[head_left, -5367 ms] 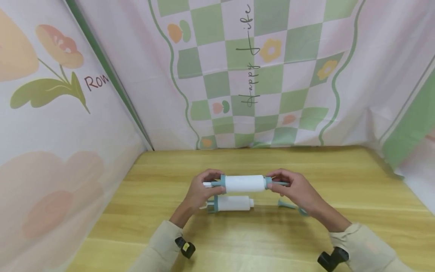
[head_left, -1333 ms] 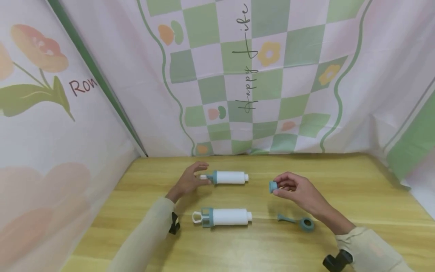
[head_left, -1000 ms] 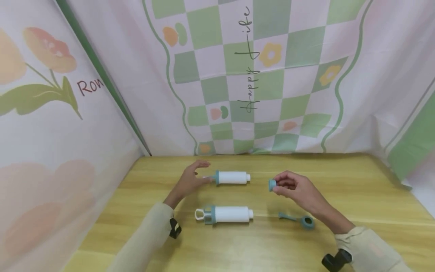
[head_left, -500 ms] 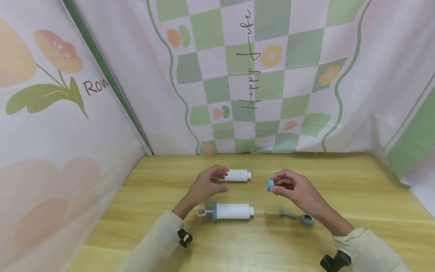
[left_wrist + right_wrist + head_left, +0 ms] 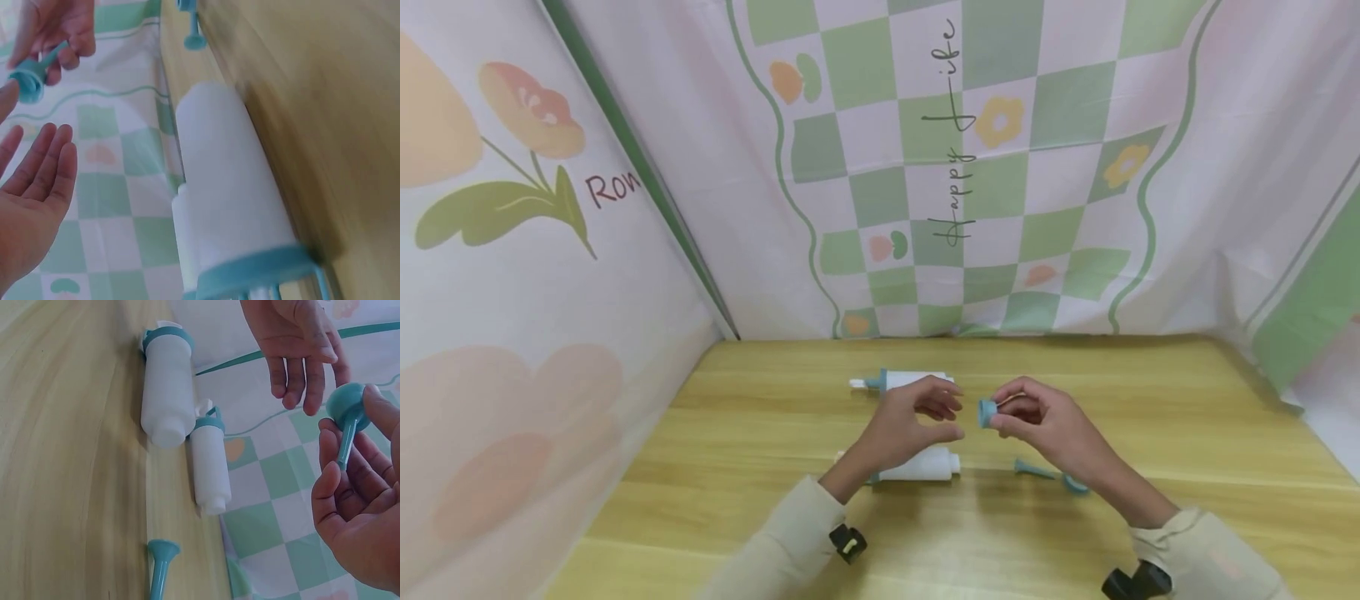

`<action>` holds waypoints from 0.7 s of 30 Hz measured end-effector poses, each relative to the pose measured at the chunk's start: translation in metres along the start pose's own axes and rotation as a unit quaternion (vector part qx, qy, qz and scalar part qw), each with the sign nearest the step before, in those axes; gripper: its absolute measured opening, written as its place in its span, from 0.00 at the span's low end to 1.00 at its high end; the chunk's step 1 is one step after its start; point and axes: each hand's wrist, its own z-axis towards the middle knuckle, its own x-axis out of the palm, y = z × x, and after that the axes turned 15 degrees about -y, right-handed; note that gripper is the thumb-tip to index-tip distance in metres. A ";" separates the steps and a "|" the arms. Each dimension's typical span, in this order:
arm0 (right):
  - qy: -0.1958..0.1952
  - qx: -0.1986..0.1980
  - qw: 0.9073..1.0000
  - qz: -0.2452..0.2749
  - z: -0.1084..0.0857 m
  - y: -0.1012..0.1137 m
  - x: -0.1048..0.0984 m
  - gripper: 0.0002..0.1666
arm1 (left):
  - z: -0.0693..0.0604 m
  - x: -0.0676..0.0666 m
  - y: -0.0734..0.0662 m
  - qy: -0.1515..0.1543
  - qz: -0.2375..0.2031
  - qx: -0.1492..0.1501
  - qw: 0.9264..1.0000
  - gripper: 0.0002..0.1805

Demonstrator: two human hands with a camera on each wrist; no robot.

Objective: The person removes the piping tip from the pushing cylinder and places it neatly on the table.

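My right hand [image 5: 1052, 429] pinches a teal nozzle [image 5: 987, 413] between thumb and fingers. In the right wrist view the nozzle [image 5: 345, 406] shows a round cap and a thin spout; the left wrist view shows its hollow end. My left hand [image 5: 902, 425] is held just left of it, fingers loosely bent, with nothing in them. Below and behind that hand, two white syringe-like barrels with teal collars lie on the table: the far one [image 5: 910, 380], partly covered, and the near one [image 5: 921, 465], whose handle end my wrist hides.
A slim teal piece with a flared end [image 5: 1032, 469] lies right of the near barrel. Beside it is a teal ring-shaped part [image 5: 1075, 484], partly under my right hand. The wooden table [image 5: 970, 533] ends at a patterned cloth [image 5: 992, 200] behind.
The far barrel was held between both hands earlier and now lies at the back of the table. My left hand has left it and moved right towards the nozzle in my right hand.
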 end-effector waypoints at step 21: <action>0.023 -0.014 0.999 0.022 -0.004 0.000 0.011 0.14 | -0.007 0.015 -0.007 -0.019 -0.029 -0.008 0.999 0.18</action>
